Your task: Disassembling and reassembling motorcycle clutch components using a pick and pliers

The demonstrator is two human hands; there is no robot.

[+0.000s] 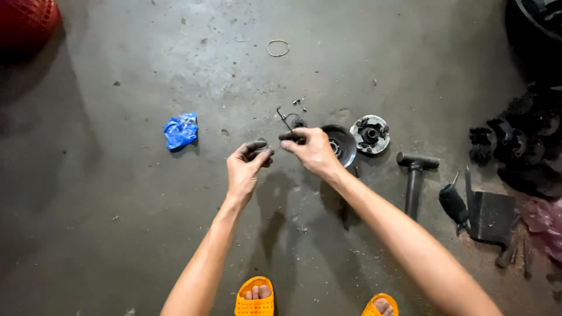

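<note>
My left hand [246, 167] pinches a small dark greasy part [259, 143] between thumb and fingertips. My right hand [310, 149] is closed on a dark thin tool or rod [289, 136] that points left toward the left hand. Both hands hover above the concrete floor, a few centimetres apart. Just beyond them lie a bent wire hook [284, 117] and a few tiny bolts [299, 103]. A dark round drum part [339, 143] sits partly hidden behind my right hand.
A round metal clutch-like disc [370, 134] lies right of the drum. A black T-shaped tool [415, 175], a black-handled tool [455, 203] and dark engine parts [521, 146] lie at right. A blue crumpled bag [181, 130], a wire ring [278, 48], a red object [26, 20] and my orange sandals [254, 297] are in view too.
</note>
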